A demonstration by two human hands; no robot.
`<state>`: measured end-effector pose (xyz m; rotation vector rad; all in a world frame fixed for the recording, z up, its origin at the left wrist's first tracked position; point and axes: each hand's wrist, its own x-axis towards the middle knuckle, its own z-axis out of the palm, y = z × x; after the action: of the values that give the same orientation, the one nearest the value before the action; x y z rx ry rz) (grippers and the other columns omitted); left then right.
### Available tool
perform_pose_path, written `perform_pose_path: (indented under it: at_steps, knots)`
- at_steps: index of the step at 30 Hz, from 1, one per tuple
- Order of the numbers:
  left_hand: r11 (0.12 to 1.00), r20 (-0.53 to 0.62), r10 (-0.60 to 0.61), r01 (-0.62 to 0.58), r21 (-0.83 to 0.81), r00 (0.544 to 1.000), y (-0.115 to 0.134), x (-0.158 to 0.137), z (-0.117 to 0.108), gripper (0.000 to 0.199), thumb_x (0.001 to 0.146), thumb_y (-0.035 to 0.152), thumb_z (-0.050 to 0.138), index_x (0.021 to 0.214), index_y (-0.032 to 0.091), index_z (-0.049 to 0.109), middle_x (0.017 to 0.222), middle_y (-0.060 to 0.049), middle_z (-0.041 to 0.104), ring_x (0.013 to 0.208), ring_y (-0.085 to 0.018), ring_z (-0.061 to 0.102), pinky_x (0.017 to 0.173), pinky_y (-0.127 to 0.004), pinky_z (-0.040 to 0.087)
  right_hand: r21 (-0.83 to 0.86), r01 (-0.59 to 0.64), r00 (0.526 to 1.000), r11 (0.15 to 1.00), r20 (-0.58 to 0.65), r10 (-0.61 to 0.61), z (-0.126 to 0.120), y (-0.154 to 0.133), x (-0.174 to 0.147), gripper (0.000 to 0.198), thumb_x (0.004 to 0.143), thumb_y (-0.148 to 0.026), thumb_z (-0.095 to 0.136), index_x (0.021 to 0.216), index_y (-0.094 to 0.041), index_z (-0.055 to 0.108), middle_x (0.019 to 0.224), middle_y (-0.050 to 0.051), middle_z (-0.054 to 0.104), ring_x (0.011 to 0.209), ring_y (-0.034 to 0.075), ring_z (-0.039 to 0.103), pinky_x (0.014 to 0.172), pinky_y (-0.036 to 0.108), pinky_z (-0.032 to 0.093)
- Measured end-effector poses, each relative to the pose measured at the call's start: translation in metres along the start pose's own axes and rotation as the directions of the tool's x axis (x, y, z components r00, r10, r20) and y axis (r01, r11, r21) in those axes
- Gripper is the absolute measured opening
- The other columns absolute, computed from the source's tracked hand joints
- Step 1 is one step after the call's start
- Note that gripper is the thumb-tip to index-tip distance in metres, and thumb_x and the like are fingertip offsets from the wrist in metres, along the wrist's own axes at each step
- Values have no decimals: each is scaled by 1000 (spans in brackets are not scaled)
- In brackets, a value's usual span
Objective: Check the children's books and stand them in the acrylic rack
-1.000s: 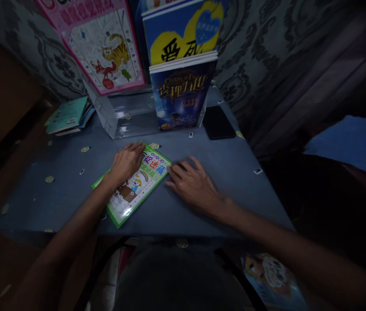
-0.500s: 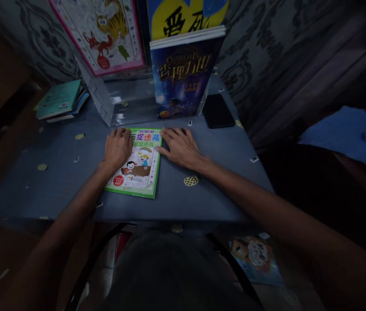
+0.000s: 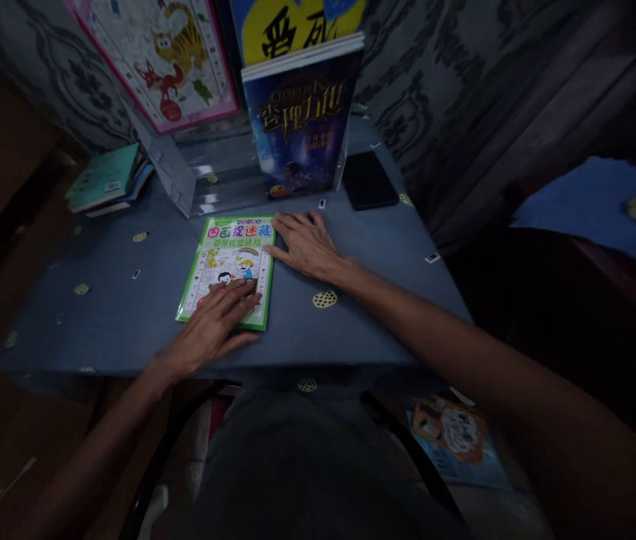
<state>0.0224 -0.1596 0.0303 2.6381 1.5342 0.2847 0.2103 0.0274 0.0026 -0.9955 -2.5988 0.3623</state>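
Note:
A green-bordered children's book (image 3: pixel 233 259) with a cartoon cover and colourful Chinese letters lies face up on the grey-blue tablecloth (image 3: pixel 352 330). Across its lower part my left hand (image 3: pixel 211 326) rests with the fingers stretched out, covering some of the drawing. My right hand (image 3: pixel 307 244) lies open at the book's upper right corner, fingertips touching its edge. Neither hand lifts the book. Behind it stands a clear plastic holder (image 3: pixel 180 180) with upright books, among them a dark blue one (image 3: pixel 304 135) with gold lettering.
A black phone-like slab (image 3: pixel 370 180) lies right of the holder. Several books (image 3: pixel 104 180) are stacked at the back left. A pink-bordered book (image 3: pixel 228 82) leans upright at the back. Below the table's right side lies another colourful book (image 3: pixel 461 442).
My left hand has slid from the book's upper left edge down over its lower part, uncovering the title. The right hand stays at the upper right corner. The view has shifted slightly.

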Motion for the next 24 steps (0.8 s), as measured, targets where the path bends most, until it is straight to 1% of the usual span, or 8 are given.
perform_pose_path:
  at_steps: [3,5,8,12,18,21,24]
  knots:
    - [1000,-25,10,-11,-19,1000,1,-5,-1,53,101,38,55,151,24,44,155,-15,50,149,-27,41,120,-54,37,-12,14,1000,1000,8,-14,-1,-3,-1,55,106,-46,40,143,-7,52,154,21,49,145,36,39,119,61,21]
    - [1000,-51,8,-9,-23,999,0,-6,0,48,101,36,55,147,23,49,153,-15,52,147,-27,43,120,-54,38,-20,75,997,997,-3,-75,0,-5,-5,44,106,-37,43,136,-10,60,150,18,55,145,34,40,119,59,21]
    - [999,-94,15,-18,-33,995,-2,-6,5,43,101,36,56,141,23,55,151,-14,56,145,-27,47,118,-55,40,-1,198,980,980,-20,-198,4,-10,-16,33,106,-28,44,125,-15,68,140,14,65,140,30,48,119,57,23]
    - [997,-162,38,-49,-64,986,-4,-9,12,41,100,35,59,139,22,58,147,-15,59,140,-27,53,115,-55,44,49,324,945,945,-73,-320,9,-20,-44,28,104,-25,49,120,-15,70,131,14,70,130,27,58,115,54,32]
    - [996,-235,51,-65,-53,971,-5,-11,17,38,99,34,60,135,19,61,141,-15,64,137,-27,56,113,-54,47,124,500,864,857,-138,-484,8,-41,-90,25,103,-21,52,119,-17,71,119,11,76,124,26,61,109,52,41]
    - [997,-248,39,-55,-58,968,-5,-12,19,37,99,34,60,134,20,62,139,-13,65,136,-27,57,113,-55,47,172,538,842,825,-133,-522,8,-45,-99,26,103,-18,50,115,-18,73,118,9,76,123,24,62,105,49,47]
    - [996,-273,39,-58,-62,961,-5,-13,22,35,99,33,60,132,20,64,136,-14,67,135,-27,58,112,-54,47,249,529,848,811,-133,-512,8,-44,-99,25,103,-19,51,114,-18,74,116,8,77,120,24,63,101,46,51]
